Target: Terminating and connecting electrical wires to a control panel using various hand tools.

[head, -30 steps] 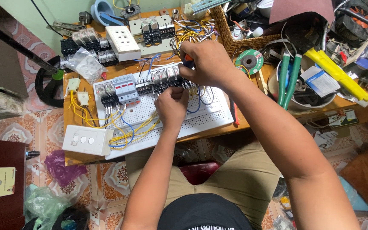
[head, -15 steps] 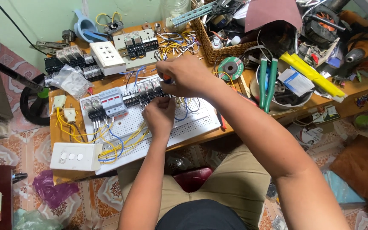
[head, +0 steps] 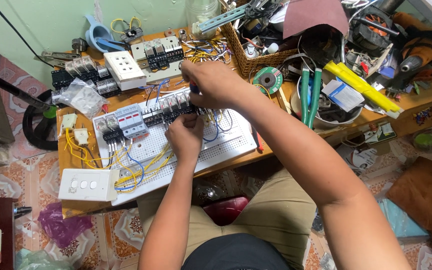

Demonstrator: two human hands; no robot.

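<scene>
Panel [head: 216, 145] lies on the table [head: 71, 150], mostly populated: breakers [head: 131, 122] at its left end, relay row [head: 173, 106] along its top edge, yellow and blue wires [head: 126, 162] already routed at lower left. Right half of the panel is left bare. Left hand [head: 185, 136] is pinched at the relay row, probably on a wire end. Right hand [head: 211, 82] is clenched around a screwdriver [head: 194, 88], tip at the same row. Terminations judged unfinished.

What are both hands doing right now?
Left hand: closed, fingers pinched at the wiring on the white perforated board.
Right hand: closed around a small tool, tip hidden.
</scene>
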